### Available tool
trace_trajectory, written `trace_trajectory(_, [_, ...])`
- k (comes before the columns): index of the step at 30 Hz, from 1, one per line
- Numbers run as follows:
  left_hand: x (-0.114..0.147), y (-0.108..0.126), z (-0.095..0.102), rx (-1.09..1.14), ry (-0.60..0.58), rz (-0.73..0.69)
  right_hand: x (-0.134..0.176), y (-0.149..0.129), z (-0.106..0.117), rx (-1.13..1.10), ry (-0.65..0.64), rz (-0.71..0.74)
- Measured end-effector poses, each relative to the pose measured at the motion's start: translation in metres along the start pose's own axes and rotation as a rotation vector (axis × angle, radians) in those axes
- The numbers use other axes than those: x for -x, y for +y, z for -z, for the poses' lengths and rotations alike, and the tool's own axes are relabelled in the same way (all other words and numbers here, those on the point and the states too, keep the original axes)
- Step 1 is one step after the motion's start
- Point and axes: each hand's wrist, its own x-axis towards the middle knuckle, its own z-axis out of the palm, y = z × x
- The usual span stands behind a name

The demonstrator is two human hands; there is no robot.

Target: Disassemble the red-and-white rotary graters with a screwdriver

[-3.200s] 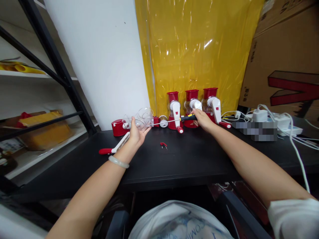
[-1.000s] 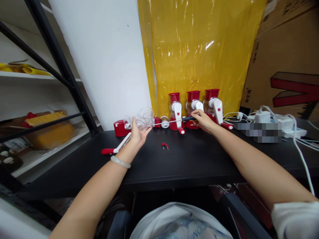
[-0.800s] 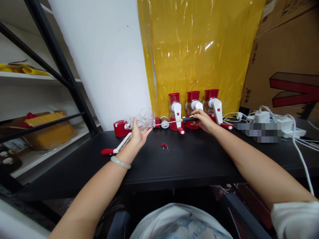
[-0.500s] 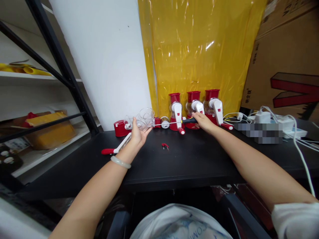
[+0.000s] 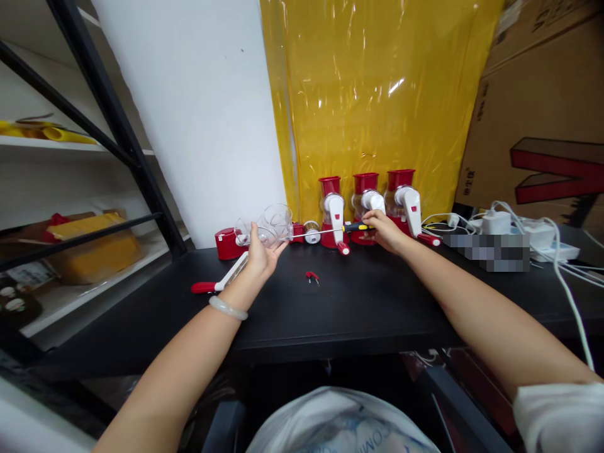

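A clear plastic grater housing [image 5: 276,221] lies tilted in my left hand [image 5: 262,255], thumb on the near side and fingers beneath. My right hand [image 5: 384,231] grips a screwdriver [image 5: 353,227] by the end of its black and yellow handle. Its long shaft runs level to the left, and the tip meets the right end of the clear housing. Small red parts with metal pins [image 5: 312,276] rest on the black table below. A white crank with a red handle [image 5: 205,287] lies beside my left wrist, and a red base [image 5: 229,243] stands behind it.
Three red and white rotary graters [image 5: 334,211] stand along the back of the table [image 5: 330,314]. A metal grater drum [image 5: 312,232] lies left of them. White cables and chargers [image 5: 497,223] crowd the right side by a cardboard box [image 5: 542,100]. Shelves [image 5: 80,148] stand left.
My right hand's fingers have shifted on the screwdriver handle, so more of its yellow and black grip shows. My left hand and the clear housing stay in place.
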Motion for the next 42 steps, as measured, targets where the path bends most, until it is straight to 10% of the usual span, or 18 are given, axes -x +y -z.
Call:
trace_trajectory(10, [-0.001, 0.002, -0.001, 0.012, 0.025, -0.033, -0.001, 0.005, 0.004, 0.244, -0.058, 0.054])
trace_trajectory(25, [-0.005, 0.001, 0.004, -0.004, -0.033, -0.049, 0.001, -0.001, -0.003, -0.032, 0.001, 0.019])
trace_trajectory(42, [-0.004, 0.003, 0.001, 0.004, 0.003, -0.066, 0.013, -0.002, 0.004, -0.095, -0.275, -0.08])
